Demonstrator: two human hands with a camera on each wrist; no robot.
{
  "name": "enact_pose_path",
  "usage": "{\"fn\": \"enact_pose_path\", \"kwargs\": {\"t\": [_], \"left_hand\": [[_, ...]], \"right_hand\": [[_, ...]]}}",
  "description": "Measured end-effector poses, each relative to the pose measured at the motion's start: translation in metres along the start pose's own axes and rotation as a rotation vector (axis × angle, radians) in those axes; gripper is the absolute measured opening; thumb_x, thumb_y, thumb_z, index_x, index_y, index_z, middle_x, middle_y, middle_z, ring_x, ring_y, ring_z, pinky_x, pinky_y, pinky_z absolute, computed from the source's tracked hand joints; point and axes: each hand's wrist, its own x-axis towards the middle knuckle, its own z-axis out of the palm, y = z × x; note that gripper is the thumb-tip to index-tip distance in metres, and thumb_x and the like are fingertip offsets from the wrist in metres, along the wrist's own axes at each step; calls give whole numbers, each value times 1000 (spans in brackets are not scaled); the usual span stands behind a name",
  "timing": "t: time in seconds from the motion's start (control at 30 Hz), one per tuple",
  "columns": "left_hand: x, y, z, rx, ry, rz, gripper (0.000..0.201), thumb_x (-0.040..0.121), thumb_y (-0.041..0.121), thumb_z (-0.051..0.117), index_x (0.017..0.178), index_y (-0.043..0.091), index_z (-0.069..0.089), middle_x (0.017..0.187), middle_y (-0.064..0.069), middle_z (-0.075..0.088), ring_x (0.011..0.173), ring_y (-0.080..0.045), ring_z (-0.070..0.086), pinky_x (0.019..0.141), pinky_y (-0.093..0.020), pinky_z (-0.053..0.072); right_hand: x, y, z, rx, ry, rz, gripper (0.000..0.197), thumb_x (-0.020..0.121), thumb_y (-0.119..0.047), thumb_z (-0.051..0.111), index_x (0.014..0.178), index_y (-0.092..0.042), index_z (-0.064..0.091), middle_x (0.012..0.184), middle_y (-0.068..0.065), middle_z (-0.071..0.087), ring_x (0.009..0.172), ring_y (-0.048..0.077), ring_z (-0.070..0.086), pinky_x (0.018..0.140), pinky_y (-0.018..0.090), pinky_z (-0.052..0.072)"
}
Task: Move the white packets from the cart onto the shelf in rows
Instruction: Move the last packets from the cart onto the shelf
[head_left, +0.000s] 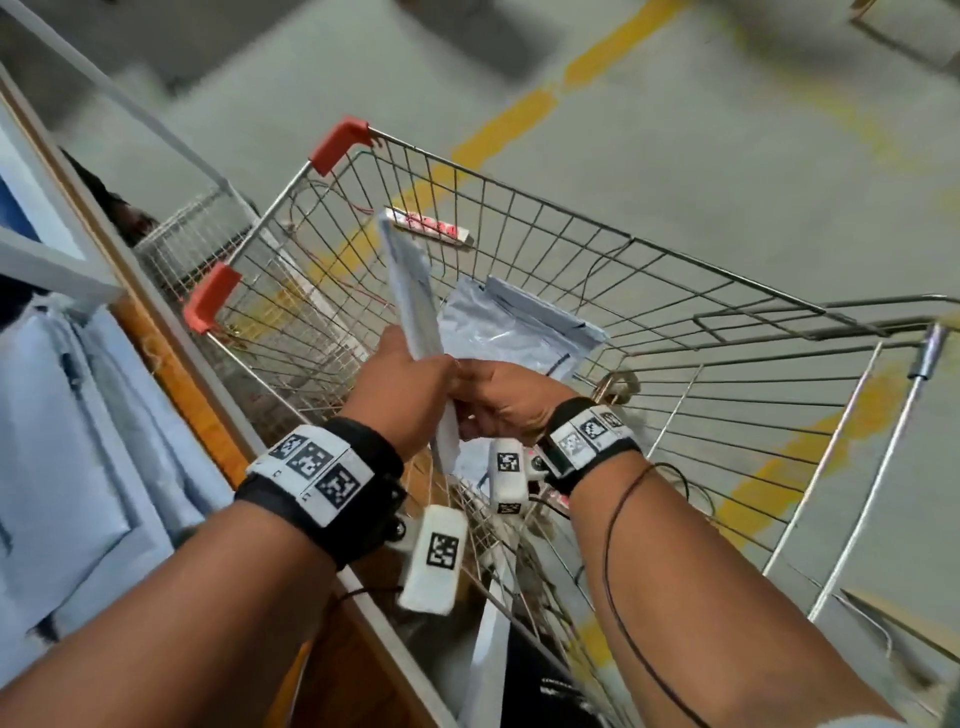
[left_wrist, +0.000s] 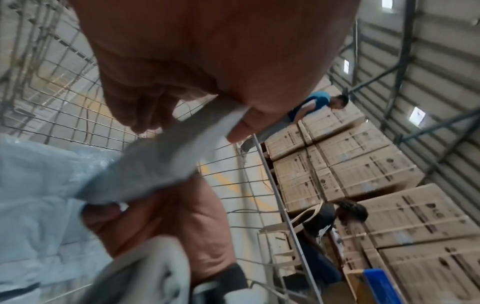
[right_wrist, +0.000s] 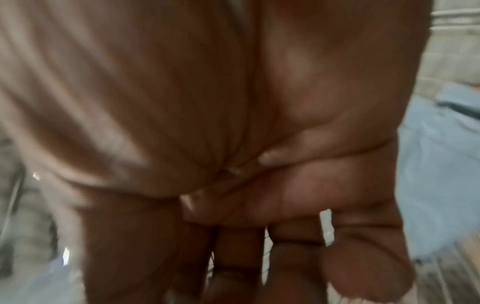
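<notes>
Over the wire cart I hold a white packet standing on edge. My left hand grips its lower part from the left, and my right hand grips the same end from the right. In the left wrist view my left thumb and fingers pinch the packet, with my right hand just below. More white packets lie in the cart. The shelf at the left holds packets side by side. The right wrist view is blurred, showing curled fingers.
The cart's red corner guards sit close to the shelf's wooden edge. A second wire basket stands beyond it. Yellow lines cross the grey floor. Stacked cardboard boxes with two people beside them show in the left wrist view.
</notes>
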Motion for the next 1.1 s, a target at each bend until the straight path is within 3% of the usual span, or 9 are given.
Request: {"fn": "enact_pose_path", "kwargs": {"t": [0.07, 0.17, 0.27, 0.33, 0.47, 0.57, 0.8, 0.97, 1.1], "left_hand": [[2, 2, -3, -8, -12, -5, 53, 78, 25, 64, 127, 13, 50, 108, -20, 68, 98, -44, 72, 82, -61, 64], [1, 5, -9, 44, -30, -57, 49, 88, 12, 59, 134, 12, 42, 112, -17, 65, 98, -41, 69, 89, -60, 63], [5, -4, -9, 80, -17, -91, 44, 98, 12, 56, 137, 12, 33, 112, -15, 61, 96, -35, 66, 84, -48, 61], [3, -6, -9, 83, -4, -101, 50, 98, 25, 60, 137, 14, 31, 116, -16, 61, 96, -35, 67, 85, -48, 62], [0, -8, -9, 74, -46, -118, 62, 94, 48, 66, 137, 19, 32, 118, -16, 61, 95, -38, 71, 69, -45, 64], [-1, -13, -9, 92, -78, -109, 60, 99, 55, 64, 135, 17, 34, 110, -13, 64, 87, -33, 70, 63, -36, 55], [0, -17, -11, 89, -87, -122, 52, 104, 54, 54, 136, 18, 38, 107, -12, 62, 89, -35, 70, 80, -52, 64], [4, -19, -6, 139, -62, -60, 53, 108, 58, 48, 136, 13, 38, 111, -16, 64, 88, -32, 64, 74, -44, 52], [-5, -12, 2, 33, -29, 9, 85, 87, 79, 45, 144, 16, 46, 122, -16, 69, 110, -42, 69, 99, -56, 58]], "right_hand": [[3, -4, -4, -283, 87, -6, 12, 107, -8, 61, 110, -10, 73, 88, 1, 74, 76, 15, 67, 71, 26, 54], [9, -3, -33, -621, 455, -74, 13, 101, -22, 67, 100, -14, 77, 99, 3, 79, 87, 17, 68, 81, 34, 56], [15, 9, -77, -1140, 965, 41, 29, 94, -23, 63, 120, -15, 72, 122, 10, 70, 114, 32, 66, 98, 43, 58], [14, 16, -101, -1324, 1078, 132, 44, 91, -18, 58, 135, -11, 62, 131, 15, 60, 124, 39, 57, 97, 49, 55], [21, 25, -127, -1513, 1010, 213, 61, 92, -20, 64, 149, -13, 43, 141, 14, 52, 130, 40, 50, 100, 54, 48], [32, 27, -134, -1595, 1000, 244, 62, 90, -22, 68, 147, -15, 46, 139, 14, 55, 128, 38, 51, 98, 52, 49], [41, 24, -135, -1659, 908, 269, 43, 87, -19, 67, 130, -16, 63, 123, 13, 63, 118, 38, 59, 94, 49, 52], [28, -1, -92, -1228, 989, -56, 19, 87, -33, 64, 87, -15, 60, 85, 6, 61, 79, 30, 57, 64, 33, 42], [2, -28, -37, -783, 975, -283, 24, 83, -21, 68, 77, -5, 52, 67, 0, 47, 60, 17, 39, 55, 32, 33]]}}
